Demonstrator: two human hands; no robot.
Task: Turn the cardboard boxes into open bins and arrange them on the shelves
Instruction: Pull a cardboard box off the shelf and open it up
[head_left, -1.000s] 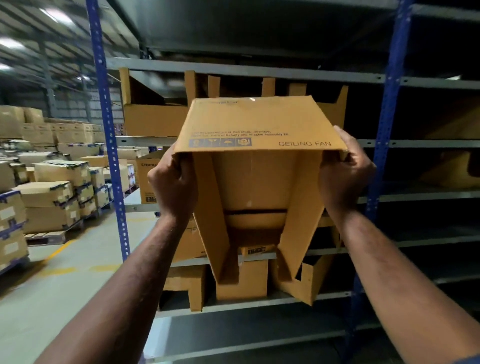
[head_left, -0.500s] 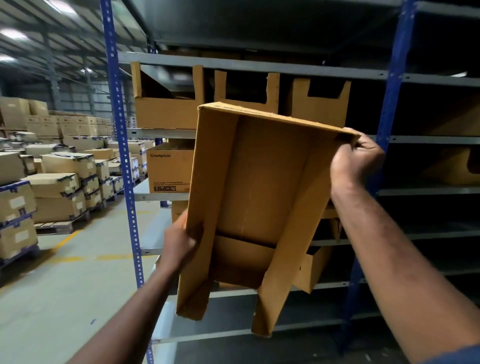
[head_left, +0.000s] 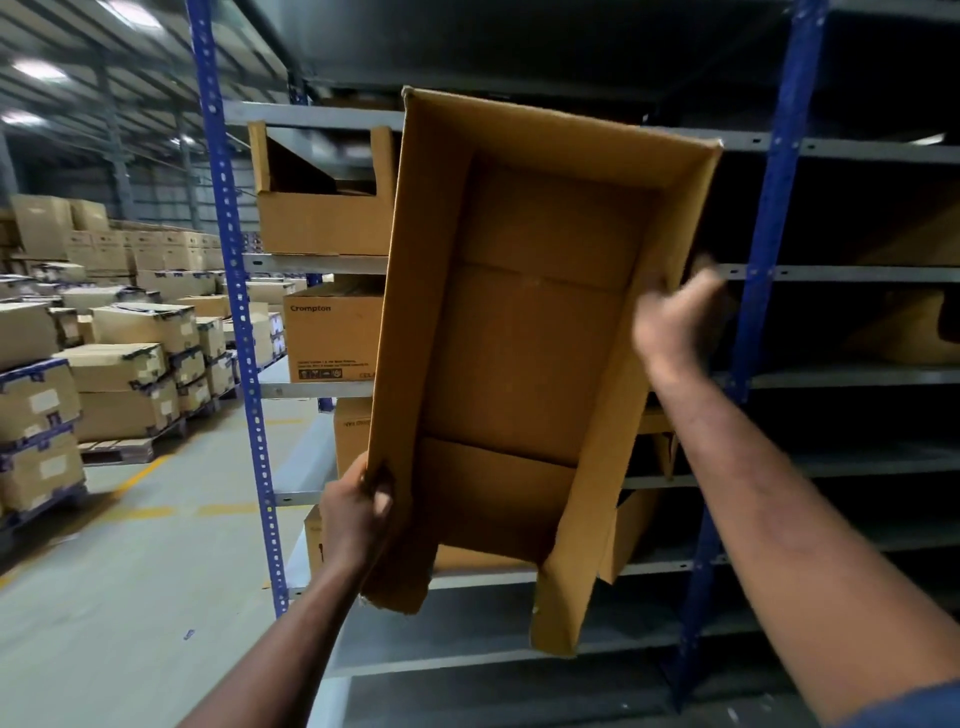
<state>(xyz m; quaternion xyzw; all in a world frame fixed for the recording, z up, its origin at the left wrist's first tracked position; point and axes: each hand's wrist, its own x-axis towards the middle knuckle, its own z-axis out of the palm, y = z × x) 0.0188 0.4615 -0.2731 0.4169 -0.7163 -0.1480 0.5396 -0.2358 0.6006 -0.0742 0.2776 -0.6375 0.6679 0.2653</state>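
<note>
Holding a long cardboard box up in the air before the steel shelves, open side toward the camera, tilted rightward at the top. Gripped it low on the left wall with the left hand, fingers curled round the edge. Had the right hand up at the right wall, too blurred to tell whether clasping, pinching or only brushing the cardboard. Judged the step as turning the box round toward its slot, with two loose flaps hanging off the lower end, not yet folded in or torn away. Called first for a firm second hold: right fingers set on the right wall about halfway up, opposite the left, before any further turn, since liable to twist and sag if carried by one corner alone. Needed the hanging flaps tucked inside or pressed flat against the walls before sliding in, otherwise likely to catch on a shelf lip. Seemed sensible to copy the finished bin on the upper shelf, cut-out front facing the aisle, and to seat the new one beside it, square to the shelf edge. Needed care, too, to keep the lower left corner off the blue upright and the Crompton carton on the shelf below, both near that corner's likely swing.
</note>
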